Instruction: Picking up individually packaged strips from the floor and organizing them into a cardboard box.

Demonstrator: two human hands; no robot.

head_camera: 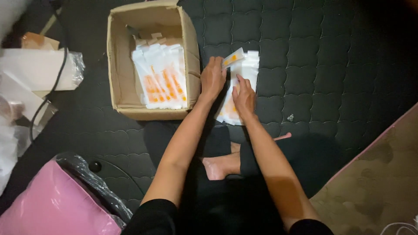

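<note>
Here we work a stack of white packets (pixel 248 69) beside the cardboard box (pixel 119 65)

Our left hand (pixel 212 79) pinches one packet (pixel 233 58) at the stack's far end; our right hand (pixel 244 96) lies open and flat on the stack, whose long axis runs away from us on the dark quilted mat (pixel 331 65)

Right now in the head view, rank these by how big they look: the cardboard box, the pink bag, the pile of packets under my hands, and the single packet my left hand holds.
1. cardboard box and pink bag: unsure; the bag is nearer and cropped
2. pile of packets
3. single packet, in the left hand
</note>
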